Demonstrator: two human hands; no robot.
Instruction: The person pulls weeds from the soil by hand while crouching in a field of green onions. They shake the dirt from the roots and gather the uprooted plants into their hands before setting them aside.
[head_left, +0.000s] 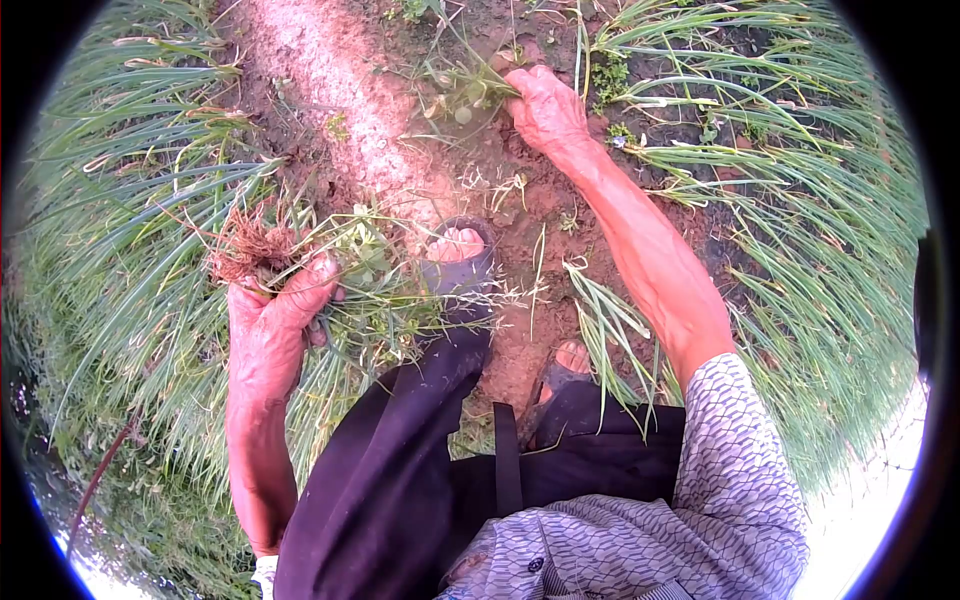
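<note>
A bundle of pulled weeds (375, 300) is gripped in my left hand (275, 315), with its reddish root clump (255, 245) sticking out above the thumb and the leafy stems trailing right over my knee. My right hand (545, 105) is stretched forward over the soil, its fingers closed around a small green weed tuft (470, 90) whose leaves spread to the left. Whether that tuft's roots are in the ground cannot be made out.
Rows of long green onion-like plants (790, 180) stand on the right, and more (130, 200) on the left. Between them runs a reddish soil furrow (330, 90). My sandalled feet (458, 250) are on the soil, with loose stems near them.
</note>
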